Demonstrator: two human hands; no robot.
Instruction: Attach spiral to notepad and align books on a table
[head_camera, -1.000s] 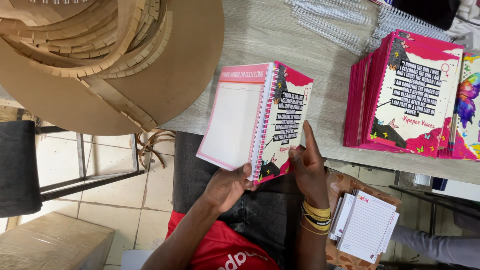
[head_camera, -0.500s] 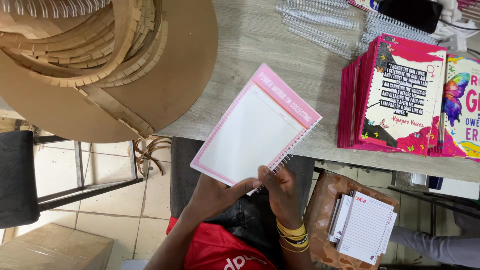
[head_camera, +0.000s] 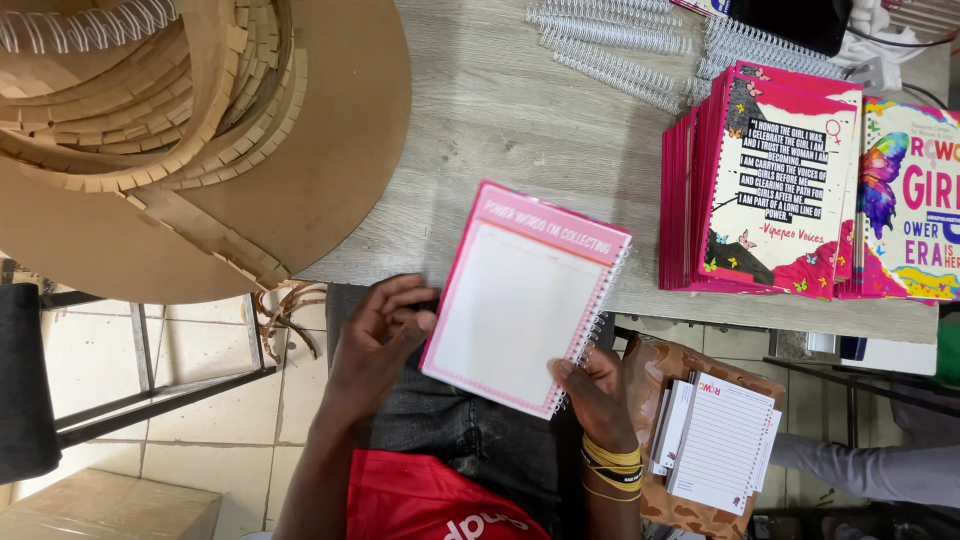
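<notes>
Notebook (head_camera: 520, 295) turned upright since earlier, pink-bordered blank page, spiral-bound right edge

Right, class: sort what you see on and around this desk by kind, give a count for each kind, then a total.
Open notebook held by the left hand and right hand: 1
Stacks of pink notebooks: 2
Cardboard sheet: 1
Loose page pile: 1
Total: 5, leaving out the spiral wires, too bunched to count.
</notes>
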